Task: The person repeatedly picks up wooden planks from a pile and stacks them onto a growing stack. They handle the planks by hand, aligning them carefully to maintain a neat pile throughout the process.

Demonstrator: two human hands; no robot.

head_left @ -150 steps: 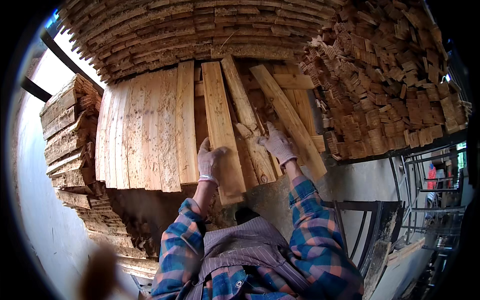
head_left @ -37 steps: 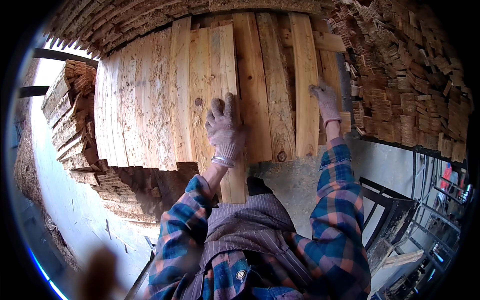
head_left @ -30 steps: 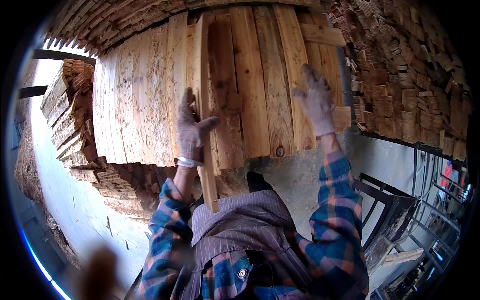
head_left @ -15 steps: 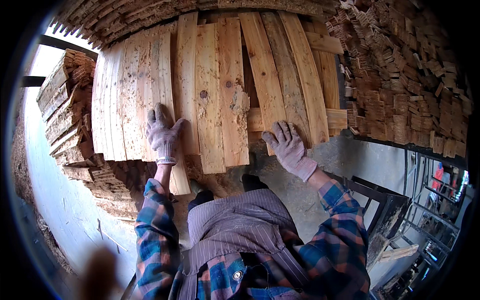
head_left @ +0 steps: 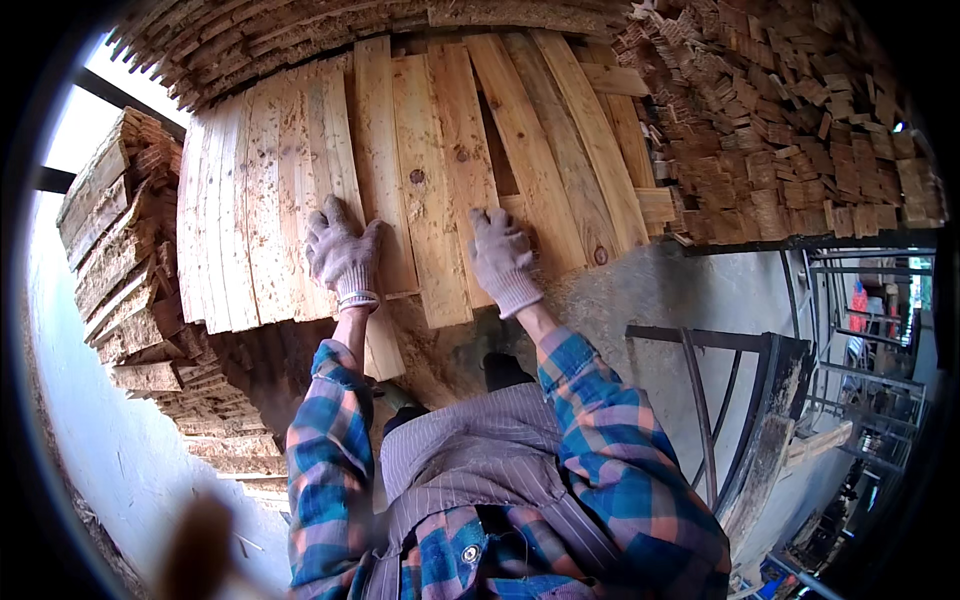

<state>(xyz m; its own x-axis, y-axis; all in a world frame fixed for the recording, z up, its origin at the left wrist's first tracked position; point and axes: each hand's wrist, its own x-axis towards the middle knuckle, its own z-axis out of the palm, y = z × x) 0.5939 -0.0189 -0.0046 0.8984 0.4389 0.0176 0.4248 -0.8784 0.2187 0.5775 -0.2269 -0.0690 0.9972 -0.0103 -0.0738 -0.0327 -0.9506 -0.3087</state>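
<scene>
My left hand (head_left: 343,255), in a pale knit work glove, lies with spread fingers on the pale planks (head_left: 270,180) at the left of the layer, holding nothing. Also gloved, my right hand (head_left: 502,258) rests with parted fingers on the near end of a middle plank (head_left: 462,150), at its right edge. Left of that plank lies a knotted plank (head_left: 416,178), close alongside. A slanting plank (head_left: 525,145) lies to the right, with a narrow dark gap between. Under my left wrist, one plank end (head_left: 383,345) juts out toward me.
Stacked rough boards (head_left: 125,250) stand at the left, with another stack (head_left: 330,35) along the far side. A tall pile of cut wood ends (head_left: 770,130) fills the right. A dark metal frame (head_left: 765,400) stands on the grey floor (head_left: 630,300) at the lower right.
My right hand has moved left from the slanting planks to the middle plank. Wood chips on that plank's right edge are gone. The view has shifted slightly; my left hand stays on the planks.
</scene>
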